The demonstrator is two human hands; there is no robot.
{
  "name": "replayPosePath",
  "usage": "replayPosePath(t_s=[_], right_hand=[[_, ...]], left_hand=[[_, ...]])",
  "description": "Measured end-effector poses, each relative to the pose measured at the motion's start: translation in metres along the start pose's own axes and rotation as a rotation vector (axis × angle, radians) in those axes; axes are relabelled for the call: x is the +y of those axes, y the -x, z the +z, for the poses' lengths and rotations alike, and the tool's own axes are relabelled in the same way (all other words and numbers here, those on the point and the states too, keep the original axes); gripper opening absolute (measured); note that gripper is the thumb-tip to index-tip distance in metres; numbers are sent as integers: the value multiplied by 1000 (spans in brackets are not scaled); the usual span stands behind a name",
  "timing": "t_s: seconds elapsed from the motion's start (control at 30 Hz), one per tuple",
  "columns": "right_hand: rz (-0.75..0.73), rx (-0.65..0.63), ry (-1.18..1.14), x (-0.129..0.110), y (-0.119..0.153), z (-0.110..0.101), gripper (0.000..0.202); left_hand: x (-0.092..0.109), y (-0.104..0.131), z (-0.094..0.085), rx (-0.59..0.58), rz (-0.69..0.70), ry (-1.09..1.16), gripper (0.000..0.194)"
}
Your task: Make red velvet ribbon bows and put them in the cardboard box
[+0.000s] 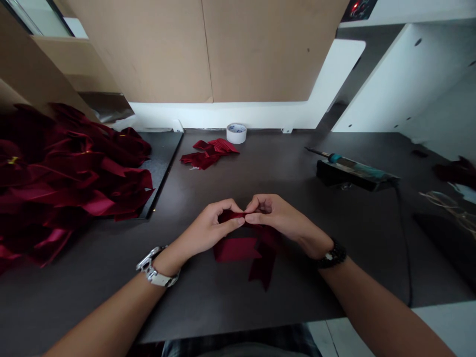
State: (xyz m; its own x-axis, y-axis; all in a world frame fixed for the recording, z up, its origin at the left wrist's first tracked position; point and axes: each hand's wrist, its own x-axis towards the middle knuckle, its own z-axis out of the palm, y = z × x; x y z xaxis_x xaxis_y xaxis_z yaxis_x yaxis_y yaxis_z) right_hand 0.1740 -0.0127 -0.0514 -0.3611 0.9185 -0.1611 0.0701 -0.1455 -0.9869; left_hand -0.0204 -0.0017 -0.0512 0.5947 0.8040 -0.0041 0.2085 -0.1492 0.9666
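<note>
"While looking at the dark-red, satiny fabric ribbon (236, 249), seeing it held how?"

"Pinched along its gathered upper edge. Closed on it with the bare left hand (208, 225), thumb tip against fingertips; closed likewise with the bare right hand (280, 218), almost tip to tip."

"And positioned where?"

"Over the dark-brown, smooth tabletop (208, 297), near the front edge. Showing one flat tail under the hands and one notched tail reaching frontward. Cannot tell whether lying fully on the surface."

"And farther out?"

"See a crumpled, dark-red fabric scrap (210, 152) beyond the hands, just beside a white roll of tape (237, 135). To the left, find a heap of shiny, dark-red fabric bows (82, 173), partly on a flat black board (165, 153). To the right, note a slim tool with a teal collar (334, 157), resting on a black block (330, 177) and trailing a black cable (404, 238). At the back, notice a tall, brown cardboard panel (260, 49)."
</note>
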Motion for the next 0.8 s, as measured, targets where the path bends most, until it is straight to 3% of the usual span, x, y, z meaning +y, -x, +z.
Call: replayPosePath(t_s=[0.33, 0.43, 0.53, 0.63, 0.7, 0.8], right_hand=[[-25, 25, 36, 2, -2, 1, 27], [-45, 99, 96, -1, -5, -4, 25], [-56, 356, -37, 4, -6, -19, 31], [-93, 802, -284, 20, 1, -44, 36], [-135, 1021, -302, 34, 13, -64, 37], [-180, 1242, -232, 50, 32, -96, 45]], left_hand=[[-5, 0, 4, 43, -70, 180, 21], [-6, -1, 4, 78, -76, 215, 20], [-7, -2, 2, 118, -65, 227, 20], [-5, -2, 0, 163, -54, 235, 19], [-3, -1, -2, 205, -47, 247, 19], [0, 0, -2, 265, -29, 258, 18]])
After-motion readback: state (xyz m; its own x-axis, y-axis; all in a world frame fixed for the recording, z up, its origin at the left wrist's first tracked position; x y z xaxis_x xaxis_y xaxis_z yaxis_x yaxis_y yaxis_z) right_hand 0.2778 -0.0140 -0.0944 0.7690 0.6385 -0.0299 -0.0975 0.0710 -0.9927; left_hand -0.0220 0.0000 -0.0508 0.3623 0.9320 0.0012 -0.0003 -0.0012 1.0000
